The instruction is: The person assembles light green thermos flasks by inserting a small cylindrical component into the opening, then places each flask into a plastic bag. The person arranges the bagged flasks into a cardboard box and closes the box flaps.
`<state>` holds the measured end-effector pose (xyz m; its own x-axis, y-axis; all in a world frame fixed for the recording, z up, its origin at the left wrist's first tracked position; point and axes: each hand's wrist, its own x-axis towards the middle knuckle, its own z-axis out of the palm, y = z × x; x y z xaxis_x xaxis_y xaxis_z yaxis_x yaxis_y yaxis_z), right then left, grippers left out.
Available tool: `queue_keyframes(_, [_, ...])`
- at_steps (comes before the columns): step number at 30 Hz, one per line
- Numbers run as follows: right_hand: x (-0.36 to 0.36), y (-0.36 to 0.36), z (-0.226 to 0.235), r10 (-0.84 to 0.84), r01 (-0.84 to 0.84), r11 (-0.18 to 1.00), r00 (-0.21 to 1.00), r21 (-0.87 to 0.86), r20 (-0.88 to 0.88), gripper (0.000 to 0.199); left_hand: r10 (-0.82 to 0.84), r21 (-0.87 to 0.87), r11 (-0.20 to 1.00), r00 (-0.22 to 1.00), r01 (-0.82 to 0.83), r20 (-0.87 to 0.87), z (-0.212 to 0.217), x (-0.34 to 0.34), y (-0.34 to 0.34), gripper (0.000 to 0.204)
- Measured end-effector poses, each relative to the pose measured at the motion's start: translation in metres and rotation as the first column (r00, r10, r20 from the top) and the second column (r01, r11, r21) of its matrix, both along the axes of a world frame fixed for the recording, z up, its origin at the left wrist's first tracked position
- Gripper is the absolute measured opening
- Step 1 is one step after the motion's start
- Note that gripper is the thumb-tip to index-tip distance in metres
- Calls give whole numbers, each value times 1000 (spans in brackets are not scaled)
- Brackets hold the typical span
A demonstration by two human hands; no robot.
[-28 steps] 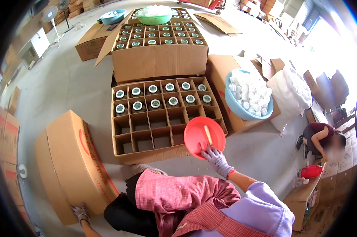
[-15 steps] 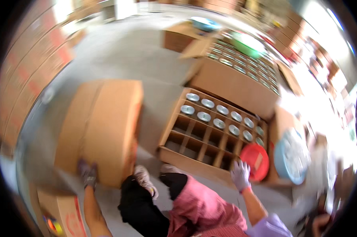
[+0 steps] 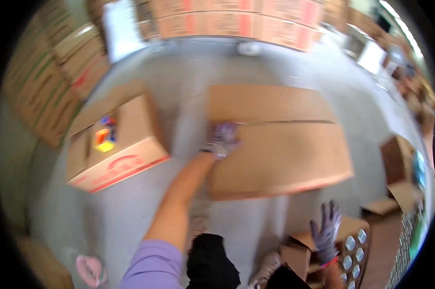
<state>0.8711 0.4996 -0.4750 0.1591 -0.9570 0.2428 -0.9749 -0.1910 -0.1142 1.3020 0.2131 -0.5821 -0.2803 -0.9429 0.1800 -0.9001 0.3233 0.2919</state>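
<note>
A big closed brown carton point(image 3: 280, 154) lies on the floor in front of me, a seam running across its top. Flat on its left end, by that seam, rests my left hand point(image 3: 222, 138) in a purple-grey glove; its fingers look stretched out, though slightly blurred. My right hand point(image 3: 327, 230), gloved the same way, holds nothing and has its fingers spread. It hovers over the corner of a divided open carton point(image 3: 295, 262) at the lower right. Round silver-topped containers point(image 3: 350, 242) stand in some of the carton's cells.
At left, another carton point(image 3: 140, 120) carries a small yellow, orange and blue item point(image 3: 104, 140). A pink ring-shaped thing point(image 3: 90, 270) lies on the floor. Stacked cartons point(image 3: 232, 23) line the back, others point(image 3: 39, 91) the left. A larger open carton point(image 3: 386, 250) stands far right.
My view has swung left, bringing the closed carton to the middle. My left hand stays on it. My right hand has left the red basin's side, and that basin is out of view.
</note>
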Motion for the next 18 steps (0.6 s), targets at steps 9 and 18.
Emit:
queue_keyframes(9, [88,-368,-79,254,-274,958,947,-85,-195,62,71,42,996,435,-75,-897,10,109,3,52])
queue_keyframes(18, [72,-377,-97,295,-300,950,953,-82,-68,61,999,-17,-51,-50,-999,-21,-14,522,135,59])
